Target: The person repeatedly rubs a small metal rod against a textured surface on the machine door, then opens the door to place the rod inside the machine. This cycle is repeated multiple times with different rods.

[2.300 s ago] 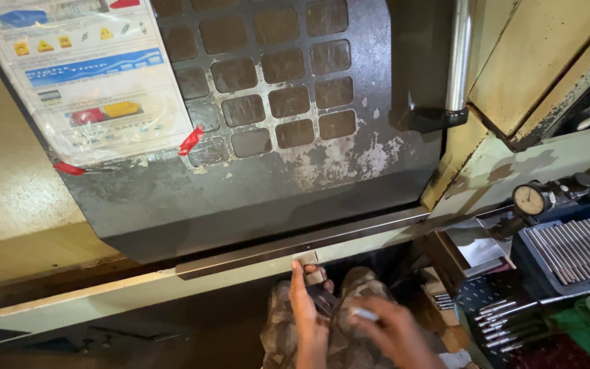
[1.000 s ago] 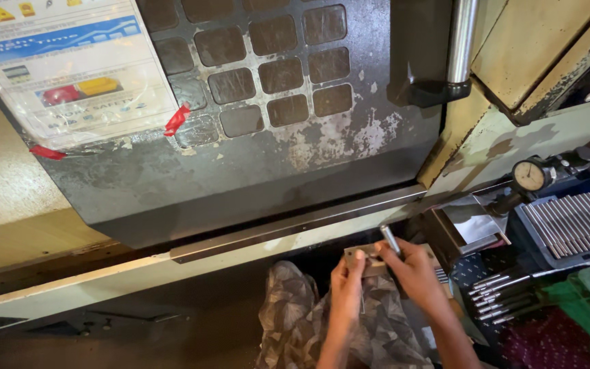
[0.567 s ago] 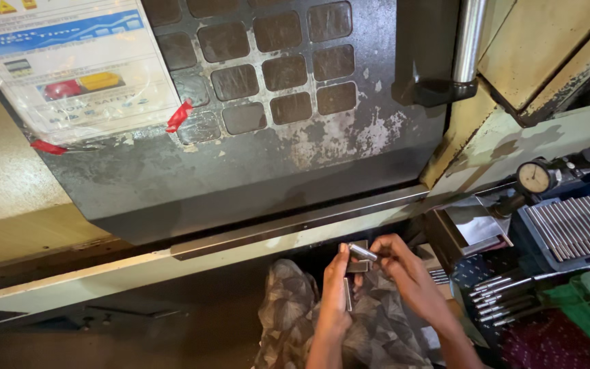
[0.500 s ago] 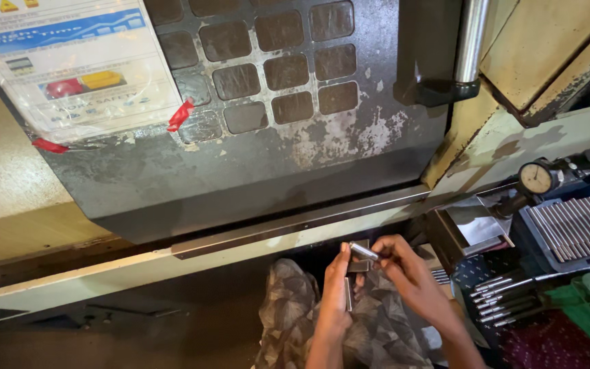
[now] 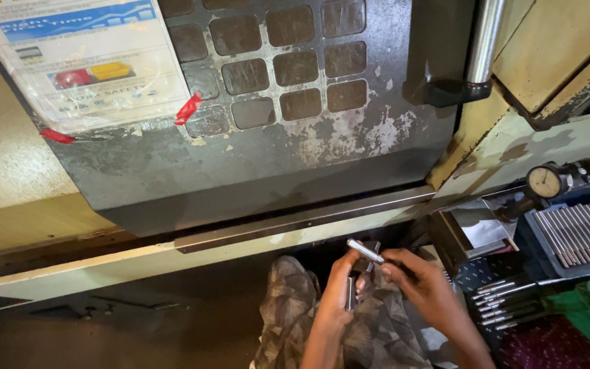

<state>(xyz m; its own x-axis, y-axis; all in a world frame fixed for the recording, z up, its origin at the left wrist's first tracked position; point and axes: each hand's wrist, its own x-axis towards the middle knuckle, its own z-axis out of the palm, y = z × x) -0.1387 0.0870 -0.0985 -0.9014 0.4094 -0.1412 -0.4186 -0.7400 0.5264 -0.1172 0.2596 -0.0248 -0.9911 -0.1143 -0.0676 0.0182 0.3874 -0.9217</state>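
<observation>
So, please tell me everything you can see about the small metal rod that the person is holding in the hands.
The metal rod is short, slim, round and silver-grey, like bright polished steel. It lies almost level, tilted slightly down to the right, in front of the machine's lower ledge. Its left end is free and catches the light. The right hand pinches its right end, and the left hand touches it from below, also holding something dark. No marks are visible on it.

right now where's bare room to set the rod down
Bare strip: the cream ledge left of the hands, below the grey door. Right side is crowded: metal box, dial gauge, tray of rods, loose rods. Both hands hold the rod over the patterned cloth.
</observation>
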